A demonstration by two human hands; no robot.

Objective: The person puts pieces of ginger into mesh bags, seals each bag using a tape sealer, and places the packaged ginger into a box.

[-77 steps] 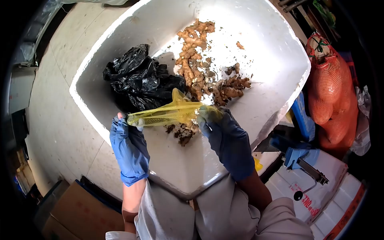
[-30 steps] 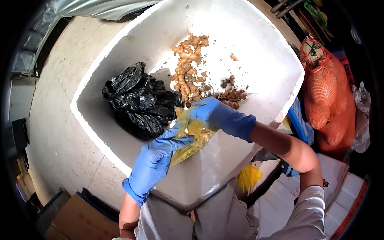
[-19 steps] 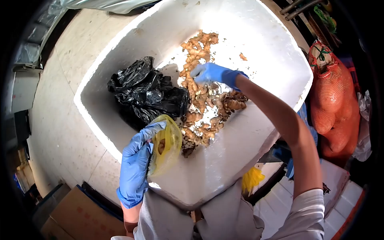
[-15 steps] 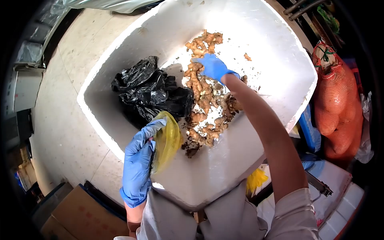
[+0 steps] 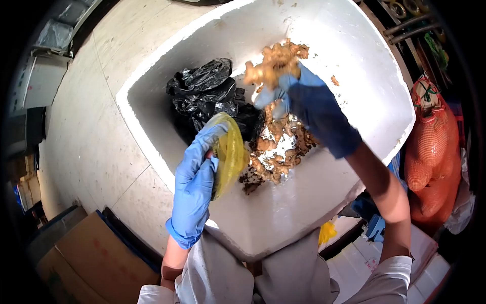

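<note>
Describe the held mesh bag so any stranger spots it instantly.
Find the big white box. Over its near-left side, the blue-gloved left hand holds the mesh bag: yellow netting, unlike the crumpled black plastic bag just beyond it.

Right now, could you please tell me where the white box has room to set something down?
Mostly bare: between the right hand and the white box's right rim. Crowded: the left, with the black bag, and the middle, with ginger.
</note>
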